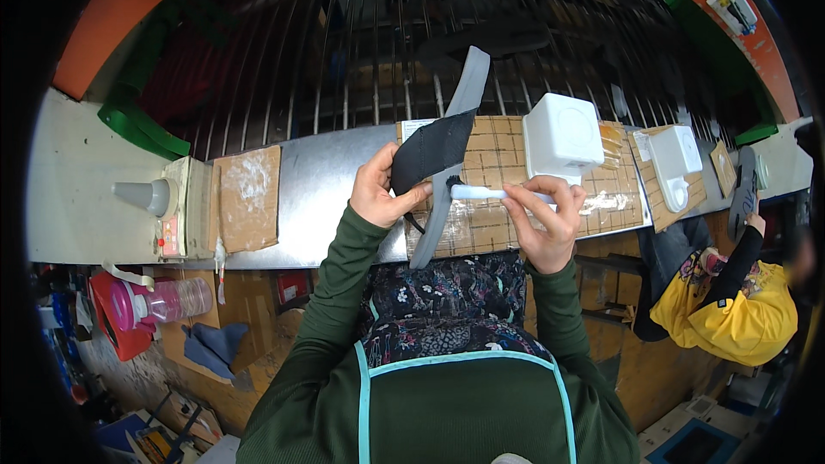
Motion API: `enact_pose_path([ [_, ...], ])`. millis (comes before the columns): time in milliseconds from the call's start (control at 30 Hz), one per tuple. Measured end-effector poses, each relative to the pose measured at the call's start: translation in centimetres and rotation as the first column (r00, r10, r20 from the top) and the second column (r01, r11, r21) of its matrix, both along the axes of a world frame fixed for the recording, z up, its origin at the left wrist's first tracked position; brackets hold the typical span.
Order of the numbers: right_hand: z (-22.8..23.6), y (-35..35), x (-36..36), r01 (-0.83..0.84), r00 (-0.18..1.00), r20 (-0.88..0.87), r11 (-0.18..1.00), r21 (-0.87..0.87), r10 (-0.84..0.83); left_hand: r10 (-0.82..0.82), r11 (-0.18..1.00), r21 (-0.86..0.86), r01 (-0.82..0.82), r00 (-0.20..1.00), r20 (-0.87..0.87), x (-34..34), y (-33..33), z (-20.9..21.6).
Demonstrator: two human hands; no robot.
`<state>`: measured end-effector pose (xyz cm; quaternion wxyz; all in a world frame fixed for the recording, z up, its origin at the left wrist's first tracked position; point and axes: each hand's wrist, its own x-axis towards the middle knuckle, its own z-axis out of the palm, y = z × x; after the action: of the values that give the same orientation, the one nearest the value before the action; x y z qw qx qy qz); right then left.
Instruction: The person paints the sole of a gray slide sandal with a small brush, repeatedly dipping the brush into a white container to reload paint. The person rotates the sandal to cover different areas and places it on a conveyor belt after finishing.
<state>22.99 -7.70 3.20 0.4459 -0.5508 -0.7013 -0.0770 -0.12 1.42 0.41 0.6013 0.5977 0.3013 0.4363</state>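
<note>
My left hand (381,189) grips a slide sandal by its wide black strap (434,150). The sandal's grey sole (469,82) is turned on edge, one end pointing away from me and the other toward my lap. Between the fingers and thumb of my right hand (546,216) is a slim white-handled brush (477,192). Its dark tip meets the sandal beside the strap's lower edge; the exact contact is too small to make out. A white plastic container (563,136) stands just beyond my right hand on a cardboard sheet (498,155) marked with lines.
Metal bars (335,77) run along the far side of the bench. Leftward lie a stained cardboard piece (247,198) and a grey cone (142,196). A pink bottle (163,302) is below. At right, a co-worker in yellow (735,318) sits near another white container (675,167).
</note>
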Motion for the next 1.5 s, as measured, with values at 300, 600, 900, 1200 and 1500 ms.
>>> enact_pose_path([
  [300, -0.3, -0.6, -0.1, 0.004, 0.998, 0.057, 1.0, 0.031, -0.005, 0.022, 1.0, 0.003, -0.022, 0.999, -0.023, 0.2, 0.1, 0.1],
  [600, -4.4, -0.7, 1.9, -0.764, -0.081, -0.922, 0.57, 0.301, 0.378, 0.13, 0.991, -0.016, -0.13, 0.96, 0.247, -0.8, 2.4, -1.9],
  [900, -11.8, -0.3, 0.5, -0.704, -0.537, -0.82, 0.431, 0.564, 0.195, 0.708, 0.676, -0.517, -0.526, 0.658, 0.256, -5.9, 18.6, -7.3],
  [1200, -13.1, 0.0, 0.8, -0.712, -0.594, -0.799, 0.4, 0.577, 0.097, 0.896, 0.249, -0.813, -0.527, 0.444, -0.013, -8.2, 30.6, -12.6],
  [1500, -13.1, 0.0, 0.6, -0.7, -0.611, -0.784, 0.386, 0.601, 0.113, 0.931, 0.168, -0.814, -0.556, 0.361, -0.054, -8.8, 32.6, -14.3],
])
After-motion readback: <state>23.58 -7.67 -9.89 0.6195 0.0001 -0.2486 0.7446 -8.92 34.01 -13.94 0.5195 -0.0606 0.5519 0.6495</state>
